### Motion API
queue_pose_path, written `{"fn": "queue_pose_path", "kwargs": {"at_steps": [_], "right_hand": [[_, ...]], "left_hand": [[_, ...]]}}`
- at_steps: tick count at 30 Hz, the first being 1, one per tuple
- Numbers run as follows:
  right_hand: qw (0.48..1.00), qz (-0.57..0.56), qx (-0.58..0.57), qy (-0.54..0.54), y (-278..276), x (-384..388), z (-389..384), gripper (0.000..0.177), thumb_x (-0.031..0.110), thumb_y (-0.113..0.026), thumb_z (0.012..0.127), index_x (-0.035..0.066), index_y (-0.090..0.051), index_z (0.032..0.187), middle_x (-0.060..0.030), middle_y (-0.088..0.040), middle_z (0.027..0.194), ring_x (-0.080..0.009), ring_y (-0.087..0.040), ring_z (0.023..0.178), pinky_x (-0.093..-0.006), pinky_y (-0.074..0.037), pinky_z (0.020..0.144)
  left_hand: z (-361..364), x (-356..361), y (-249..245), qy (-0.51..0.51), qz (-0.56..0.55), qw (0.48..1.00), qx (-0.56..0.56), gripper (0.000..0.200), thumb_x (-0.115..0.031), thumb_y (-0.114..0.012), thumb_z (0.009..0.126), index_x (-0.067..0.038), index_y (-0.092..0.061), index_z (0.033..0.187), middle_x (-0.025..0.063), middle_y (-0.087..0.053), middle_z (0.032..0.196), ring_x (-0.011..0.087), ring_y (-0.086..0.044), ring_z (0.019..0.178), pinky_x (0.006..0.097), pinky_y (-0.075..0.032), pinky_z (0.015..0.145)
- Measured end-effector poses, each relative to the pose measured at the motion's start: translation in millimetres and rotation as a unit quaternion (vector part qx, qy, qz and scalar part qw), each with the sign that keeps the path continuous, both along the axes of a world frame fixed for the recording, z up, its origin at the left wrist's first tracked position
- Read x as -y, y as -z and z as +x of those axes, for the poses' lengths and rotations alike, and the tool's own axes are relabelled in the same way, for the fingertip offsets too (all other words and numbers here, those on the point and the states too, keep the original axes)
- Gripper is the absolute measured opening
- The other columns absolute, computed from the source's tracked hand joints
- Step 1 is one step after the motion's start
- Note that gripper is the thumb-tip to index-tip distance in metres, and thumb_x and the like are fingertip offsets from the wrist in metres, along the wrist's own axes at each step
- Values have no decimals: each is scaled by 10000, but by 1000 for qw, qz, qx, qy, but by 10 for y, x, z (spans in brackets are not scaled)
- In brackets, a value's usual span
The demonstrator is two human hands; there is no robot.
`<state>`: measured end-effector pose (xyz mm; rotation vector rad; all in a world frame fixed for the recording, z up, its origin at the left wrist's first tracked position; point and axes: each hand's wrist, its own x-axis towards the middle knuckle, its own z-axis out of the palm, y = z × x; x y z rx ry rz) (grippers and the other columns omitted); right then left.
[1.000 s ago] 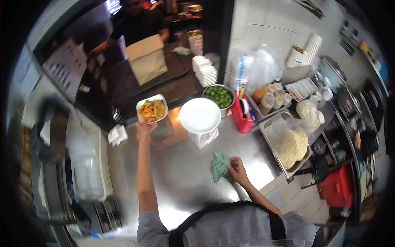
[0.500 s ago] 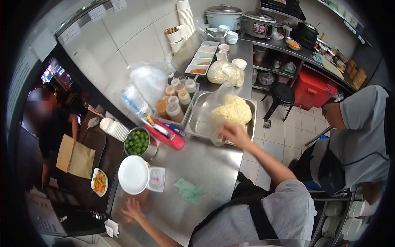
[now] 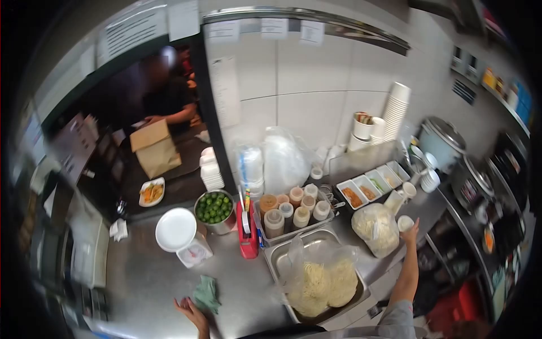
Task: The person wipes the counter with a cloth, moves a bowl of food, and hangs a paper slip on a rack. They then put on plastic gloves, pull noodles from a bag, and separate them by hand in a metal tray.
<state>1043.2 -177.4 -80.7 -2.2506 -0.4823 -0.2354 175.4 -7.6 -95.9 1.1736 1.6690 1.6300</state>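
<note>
My right hand (image 3: pixel 411 233) is stretched out to the far right of the counter, its fingers at the rim of a small white cup (image 3: pixel 404 224). Beside that cup lies a knotted plastic bag of pale noodles (image 3: pixel 376 230). My left hand (image 3: pixel 192 313) hangs over the near counter with fingers apart, holding nothing, close to a crumpled green cloth (image 3: pixel 206 294). Between my hands, a steel tray (image 3: pixel 276 259) holds an opened plastic bag of yellow noodles (image 3: pixel 319 285). A kitchen scale (image 3: pixel 195 253) with a white dish (image 3: pixel 175 229) on it stands at the left.
A pot of green limes (image 3: pixel 215 207), a red long-nosed tool (image 3: pixel 247 240) and a bin of sauce bottles (image 3: pixel 296 212) line the back. Topping containers (image 3: pixel 367 191) and stacked cups (image 3: pixel 397 113) stand further right. Behind the pass-through, a person is near a paper bag (image 3: pixel 155 148).
The view has swung towards the wall. My right hand has left the noodle bag in the tray and reached the white cup. My left hand has lifted near the green cloth.
</note>
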Motion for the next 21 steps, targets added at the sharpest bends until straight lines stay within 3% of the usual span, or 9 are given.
{"fn": "queue_pose_path", "kwargs": {"at_steps": [3, 4, 5, 7, 10, 13, 14, 19, 21], "right_hand": [[984, -144, -109, -2, -523, -128, -26, 1355, 176, -904, 459, 237, -30, 1492, -326, -309, 1389, -494, -328, 1281, -526, -325, 1059], [977, -199, -71, 1, -497, -140, 52, 1321, 256, -905, 469, 274, -65, 1489, -318, -326, 1384, -477, -340, 1286, -538, -325, 1057], [973, -214, -82, -9, -490, -205, 88, 1299, 285, -897, 481, 275, -76, 1488, -315, -331, 1383, -480, -341, 1284, -541, -328, 1053], [964, -244, -105, -19, -470, -200, 162, 1257, 344, -882, 505, 276, -99, 1486, -309, -343, 1380, -486, -342, 1281, -549, -335, 1046], [961, -247, -100, 71, -508, -219, 14, 1196, 379, -858, 534, 285, -130, 1478, -296, -364, 1369, -502, -355, 1259, -554, -364, 1019], [974, -175, -63, 130, -799, -164, -195, 1174, 394, -851, 553, 243, -140, 1475, -306, -408, 1314, -550, -408, 1175, -565, -369, 983], [973, -178, -26, 146, -1096, -199, -417, 1175, 378, -852, 540, 232, -154, 1474, -277, -441, 1287, -505, -430, 1175, -554, -381, 971], [976, -155, 142, -59, -2385, -518, -1059, 1130, 296, -824, 565, 186, -172, 1480, -260, -450, 1300, -388, -482, 1187, -482, -394, 989], [924, 3, 234, -301, -2928, -940, -1631, 1075, 295, -787, 582, 72, -222, 1469, -232, -432, 1352, -374, -454, 1233, -431, -373, 1030]], "left_hand": [[151, -17, -155, 42, -44, 998, 12, 595, -220, -523, 957, -6, -243, 1436, 216, -408, 1336, 310, -442, 1200, 393, -337, 1030], [131, -26, -89, 78, -93, 981, -150, 598, -240, -596, 912, 1, -337, 1394, 220, -409, 1341, 337, -420, 1224, 406, -328, 1037], [284, 27, -395, 113, -107, 938, -309, 622, -217, -703, 809, 7, -431, 1321, 229, -447, 1276, 368, -435, 1176, 430, -348, 1009], [517, 166, -562, 81, -86, 888, -444, 605, -158, -758, 698, 15, -512, 1223, 201, -497, 1157, 383, -467, 1080, 451, -388, 943], [554, 121, -665, 106, -149, 872, -455, 567, -83, -764, 621, 5, -571, 1146, 170, -528, 1045, 370, -501, 989, 446, -421, 878], [484, 39, -522, 135, -168, 899, -382, 483, -6, -691, 644, -21, -605, 1120, 165, -541, 986, 367, -526, 957, 424, -441, 848], [459, 7, -502, 144, -151, 903, -375, 477, 15, -659, 659, -30, -606, 1131, 170, -545, 984, 366, -530, 954, 418, -443, 846], [297, -195, -375, 195, -44, 912, -357, 499, 89, -517, 713, -56, -606, 1183, 180, -565, 999, 362, -536, 956, 406, -445, 853], [207, -360, -402, 212, -6, 898, -385, 516, 93, -506, 717, -51, -599, 1203, 178, -573, 1016, 359, -537, 959, 401, -443, 862]]}}
